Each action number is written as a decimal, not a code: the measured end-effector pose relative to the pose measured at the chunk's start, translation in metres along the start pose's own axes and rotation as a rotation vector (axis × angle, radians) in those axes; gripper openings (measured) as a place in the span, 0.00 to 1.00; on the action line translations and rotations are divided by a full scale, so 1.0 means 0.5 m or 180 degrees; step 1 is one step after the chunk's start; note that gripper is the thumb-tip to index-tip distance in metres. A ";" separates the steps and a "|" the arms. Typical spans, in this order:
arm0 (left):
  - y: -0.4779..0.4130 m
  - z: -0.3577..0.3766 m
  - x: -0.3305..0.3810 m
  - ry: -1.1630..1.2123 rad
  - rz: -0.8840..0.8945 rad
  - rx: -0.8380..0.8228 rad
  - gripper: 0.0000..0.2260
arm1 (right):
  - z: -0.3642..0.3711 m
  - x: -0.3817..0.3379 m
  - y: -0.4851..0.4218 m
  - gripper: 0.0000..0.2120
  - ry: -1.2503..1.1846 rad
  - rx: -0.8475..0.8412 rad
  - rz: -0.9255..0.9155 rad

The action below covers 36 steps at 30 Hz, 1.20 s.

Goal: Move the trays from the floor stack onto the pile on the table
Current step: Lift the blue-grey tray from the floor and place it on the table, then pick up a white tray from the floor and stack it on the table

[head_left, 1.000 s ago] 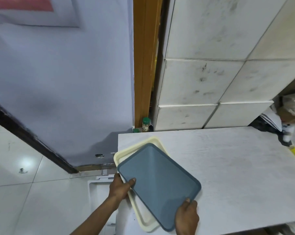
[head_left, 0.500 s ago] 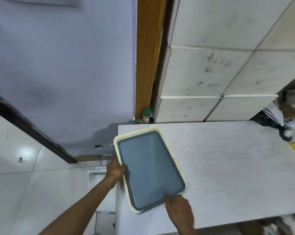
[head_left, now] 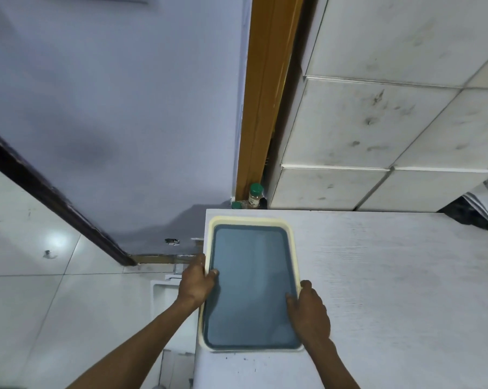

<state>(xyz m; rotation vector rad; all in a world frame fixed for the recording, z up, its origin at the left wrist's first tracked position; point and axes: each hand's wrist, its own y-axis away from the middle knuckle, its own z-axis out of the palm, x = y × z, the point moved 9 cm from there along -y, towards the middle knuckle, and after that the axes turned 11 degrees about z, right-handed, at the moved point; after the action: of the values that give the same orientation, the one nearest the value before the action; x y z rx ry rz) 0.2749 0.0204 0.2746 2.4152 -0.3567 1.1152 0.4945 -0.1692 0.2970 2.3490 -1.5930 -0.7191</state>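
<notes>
Blue tray (head_left: 251, 284) in cream tray (head_left: 245, 219), hands (head_left: 196, 284) (head_left: 310, 313) gripping

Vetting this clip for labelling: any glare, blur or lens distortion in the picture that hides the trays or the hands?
Head view: glare spot on the glossy white floor tile; wide-angle skew of the orange wooden door frame; the blue-grey plastic tray, the pale cream plastic tray under it, the left hand and the right hand are sharp.
</notes>
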 end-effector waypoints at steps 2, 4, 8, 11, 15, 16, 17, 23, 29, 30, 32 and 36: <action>0.022 0.009 -0.020 -0.0025 -0.0073 -0.0036 0.17 | 0.012 0.003 -0.010 0.12 -0.0015 -0.0012 0.0008; 0.033 0.008 -0.032 -0.0032 -0.0097 0.0035 0.16 | 0.017 0.006 -0.012 0.11 -0.0074 0.0047 0.0015; 0.031 0.004 -0.031 0.0044 -0.0083 0.0125 0.16 | 0.019 0.004 -0.008 0.14 -0.0205 0.0103 -0.0026; 0.029 0.000 -0.031 0.0168 -0.0040 0.0085 0.15 | 0.019 0.006 -0.006 0.17 -0.0277 0.0068 0.0014; 0.043 -0.006 -0.049 0.0472 -0.0109 0.0032 0.15 | 0.019 0.011 -0.002 0.21 -0.0360 0.0051 0.0081; 0.048 -0.006 -0.054 0.0504 -0.0136 0.0020 0.14 | 0.020 0.011 0.002 0.22 -0.0353 0.0052 0.0079; 0.053 -0.005 -0.057 0.0529 -0.0165 -0.0005 0.13 | 0.019 0.008 0.007 0.22 -0.0324 0.0064 0.0055; 0.058 -0.042 -0.044 0.0602 -0.0102 0.0276 0.11 | -0.026 -0.063 0.047 0.21 -0.0124 0.0598 -0.0478; 0.071 -0.138 -0.100 0.0723 -0.0199 0.0528 0.10 | 0.009 -0.244 0.124 0.15 -0.0757 0.0206 -0.1283; 0.074 -0.157 -0.123 0.0728 -0.0238 0.0584 0.10 | 0.030 -0.275 0.142 0.14 -0.0738 0.0127 -0.1410; 0.080 -0.191 -0.172 0.0730 -0.0328 0.0698 0.09 | 0.076 -0.335 0.181 0.14 -0.0696 -0.0036 -0.1611; 0.086 -0.238 -0.272 0.0764 -0.0508 0.0831 0.11 | 0.190 -0.421 0.237 0.14 -0.0624 -0.0324 -0.1792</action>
<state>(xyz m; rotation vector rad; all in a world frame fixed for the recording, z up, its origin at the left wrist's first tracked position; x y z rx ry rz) 0.0929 0.0489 0.2506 2.4372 0.0631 1.4325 0.2883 -0.0141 0.3245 2.7348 -0.9087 -1.1368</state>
